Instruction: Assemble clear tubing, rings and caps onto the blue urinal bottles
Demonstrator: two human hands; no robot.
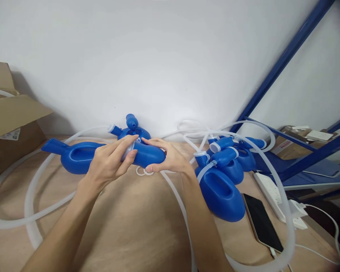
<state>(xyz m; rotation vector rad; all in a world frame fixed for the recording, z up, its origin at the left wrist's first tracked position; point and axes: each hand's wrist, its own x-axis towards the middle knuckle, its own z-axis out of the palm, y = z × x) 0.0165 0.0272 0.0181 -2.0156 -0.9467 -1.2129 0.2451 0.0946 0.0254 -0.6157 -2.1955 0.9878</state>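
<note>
Both of my hands are on a blue plastic funnel piece (149,154), tilted in front of me over the table. My left hand (109,156) pinches its translucent white rim between thumb and fingers. Around the rounded blue end closes my right hand (170,155), thumb below and fingers above. Left of them lies a blue urinal bottle (76,168) with a hollow handle, partly behind my left hand. Behind the hands stands another blue bottle (132,122) against the wall. Small white rings (141,172) lie on the table just below the funnel piece.
Several blue bottles with funnels and hoses (222,194) crowd the right side. A phone (262,221) and a white power strip (269,189) lie beyond them. Translucent hose (31,204) loops across the left, near an open cardboard box (14,121). A blue metal frame (286,49) rises at right.
</note>
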